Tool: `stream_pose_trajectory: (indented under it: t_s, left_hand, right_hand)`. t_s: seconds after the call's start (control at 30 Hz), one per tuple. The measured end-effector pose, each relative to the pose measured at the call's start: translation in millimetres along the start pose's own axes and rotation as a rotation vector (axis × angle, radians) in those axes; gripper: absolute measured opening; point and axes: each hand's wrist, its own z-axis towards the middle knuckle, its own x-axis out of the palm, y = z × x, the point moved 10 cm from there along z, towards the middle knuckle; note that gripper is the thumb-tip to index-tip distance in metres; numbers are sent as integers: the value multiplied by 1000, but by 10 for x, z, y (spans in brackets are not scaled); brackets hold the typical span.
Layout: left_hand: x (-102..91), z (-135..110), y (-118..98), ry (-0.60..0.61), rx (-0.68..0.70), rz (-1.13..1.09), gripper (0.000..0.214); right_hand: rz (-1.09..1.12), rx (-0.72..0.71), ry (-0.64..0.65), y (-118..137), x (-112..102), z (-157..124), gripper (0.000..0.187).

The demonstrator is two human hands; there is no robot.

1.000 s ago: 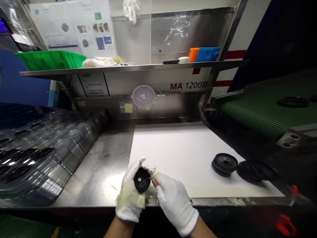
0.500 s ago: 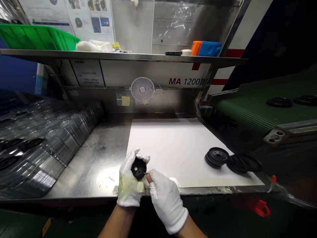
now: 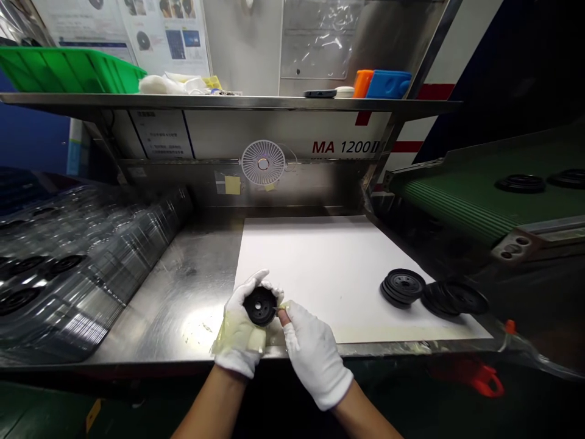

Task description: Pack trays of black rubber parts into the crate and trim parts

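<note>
My left hand (image 3: 240,332), in a white glove, is closed around a small black round part (image 3: 259,305), held face-up over the front of the steel bench (image 3: 183,299). My right hand (image 3: 314,353), also gloved, pinches a thin small tool against the part's right edge; the tool is too small to name. Two more black round parts, one (image 3: 403,286) and another (image 3: 454,299), lie on the white sheet (image 3: 320,268) to the right.
Clear plastic trays (image 3: 68,268) holding black parts fill the left. A green conveyor belt (image 3: 479,195) with black parts runs at the right. A shelf (image 3: 228,100) above carries a green bin (image 3: 68,70), cloths and blue and orange boxes. A small white fan (image 3: 263,163) hangs behind.
The part has turned in my left hand, its ribbed face now up. Both hands stayed together at the bench front. The view has tipped downward slightly.
</note>
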Motion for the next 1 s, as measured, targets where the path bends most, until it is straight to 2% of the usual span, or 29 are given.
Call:
stream_pose_trajectory:
  t_s: [0.1,0.23,0.37,0.43,0.53,0.6,0.8,0.93,1.0]
  left_hand:
    - [-14,63,5,-61,77,-41,8]
    - [-29,79,-4,-98,159,-69,5]
    - [-113,17,-86,-127,237,-18,17]
    - [-122,-7,-51,-91,158,15,27]
    - [-70,-45,105,13,-67,36,35]
    - [-52,-49,128,31,-107,22,34]
    - [-62,76,104,-59,22,-43,6]
    - [-102,83,69,-99,100,-66,5]
    - [-125,43,3,-107,148,-37,11]
  right_hand:
    - [-94,3,-41,14,22,-27,29]
    - [-72,-20,-126,99,25,-90,29]
    - [-29,-29,-142,156,23,-99,31]
    - [-9,-32,-130,149,6,-77,30]
    - [15,-48,-107,110,-25,-43,26]
    - [17,-37,-94,63,-29,-33,25]
    - [-32,3,-125,26,17,-102,27]
    - [2,-23,-160,124,45,-159,29]
    - [2,-18,-150,140,48,-160,31]
